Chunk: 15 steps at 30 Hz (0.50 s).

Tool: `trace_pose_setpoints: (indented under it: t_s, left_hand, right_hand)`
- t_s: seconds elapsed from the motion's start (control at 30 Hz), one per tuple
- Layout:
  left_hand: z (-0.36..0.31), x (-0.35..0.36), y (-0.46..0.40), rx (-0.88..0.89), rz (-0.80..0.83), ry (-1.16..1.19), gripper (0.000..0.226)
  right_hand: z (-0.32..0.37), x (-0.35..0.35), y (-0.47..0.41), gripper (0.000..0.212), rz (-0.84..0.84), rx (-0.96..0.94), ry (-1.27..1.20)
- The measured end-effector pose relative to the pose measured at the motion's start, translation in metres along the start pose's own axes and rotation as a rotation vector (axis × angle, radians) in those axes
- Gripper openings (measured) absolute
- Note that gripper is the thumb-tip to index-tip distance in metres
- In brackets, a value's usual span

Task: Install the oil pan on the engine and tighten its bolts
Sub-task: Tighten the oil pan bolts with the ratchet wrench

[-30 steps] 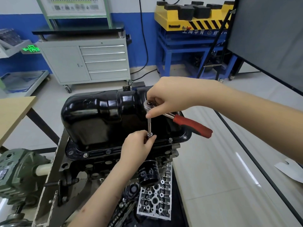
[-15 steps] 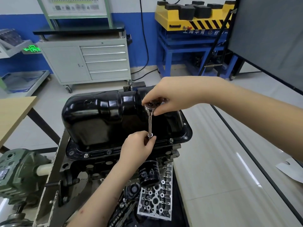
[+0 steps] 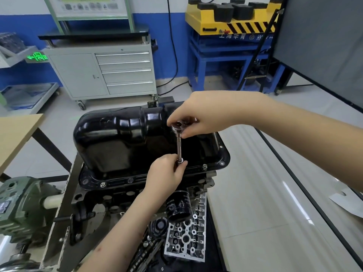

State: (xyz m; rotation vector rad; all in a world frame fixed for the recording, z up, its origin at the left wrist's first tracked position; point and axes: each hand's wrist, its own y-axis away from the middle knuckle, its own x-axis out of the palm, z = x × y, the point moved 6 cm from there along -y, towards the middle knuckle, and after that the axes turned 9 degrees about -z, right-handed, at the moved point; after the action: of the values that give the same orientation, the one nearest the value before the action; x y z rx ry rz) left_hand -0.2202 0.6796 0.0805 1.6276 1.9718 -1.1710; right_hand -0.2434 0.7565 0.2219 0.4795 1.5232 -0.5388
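Head view: The black oil pan sits on the engine, its flange lying on the block. The right hand grips the ratchet head from above. The extension bar stands upright down to the near flange. The left hand pinches the bar's lower end. A fitted bolt shows just right of it. An oil filter hangs below.

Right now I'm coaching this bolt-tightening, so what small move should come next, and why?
Probably swing the ratchet through another short stroke. The right hand grips its head, the extension stands upright down to the oil pan flange, and the left hand pinches its lower end to steady it. A seated bolt nearby suggests this one is being run down.
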Motion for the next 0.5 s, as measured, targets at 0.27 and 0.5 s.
trace_pose_setpoints:
  t_s: [0.27, 0.5]
  left_hand:
    - [0.0062, -0.0023, 0.0007, -0.053, 0.023, 0.033, 0.021]
    - [0.0025, -0.0013, -0.0022, -0.009, 0.042, 0.010, 0.030]
  right_hand:
    - [-0.0023, -0.0019, -0.0022, 0.032, -0.021, 0.021, 0.071]
    - [-0.0021, -0.0018, -0.0036, 0.039, -0.050, 0.036, 0.129]
